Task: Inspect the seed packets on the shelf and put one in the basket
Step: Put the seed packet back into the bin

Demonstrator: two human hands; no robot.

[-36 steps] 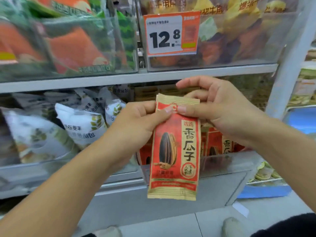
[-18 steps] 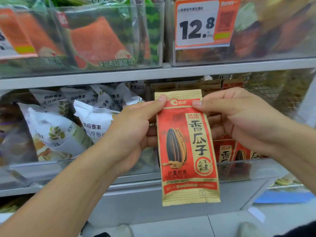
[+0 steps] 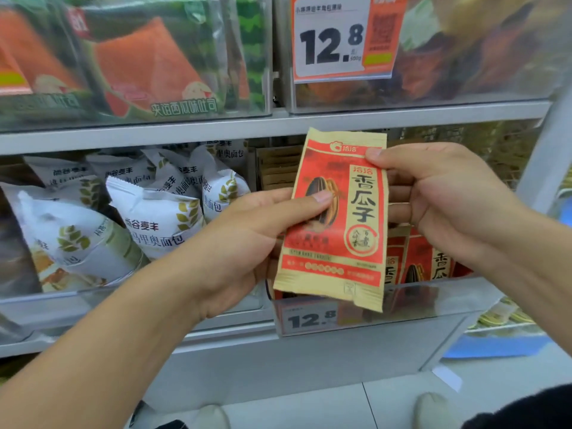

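Note:
A red and tan sunflower seed packet (image 3: 337,221) with a black seed picture is held upright in front of the lower shelf. My left hand (image 3: 247,239) grips its left edge at mid height, thumb across the front. My right hand (image 3: 439,199) pinches its upper right edge, thumb on the front and fingers behind. More packets of the same kind (image 3: 424,267) stand in a clear bin (image 3: 433,301) just behind and below. No basket is in view.
White bread bags (image 3: 148,221) fill the bin to the left. Above, clear bins hold watermelon-print packs (image 3: 148,66) and a 12.8 price tag (image 3: 337,38). A grey shelf rail (image 3: 216,128) runs across. A white upright post (image 3: 544,168) stands at right. Tiled floor lies below.
My left hand has slid down the packet from its top corner to the middle of its left edge. The packet sits higher in view and tilts slightly. The view has shifted toward the shelf.

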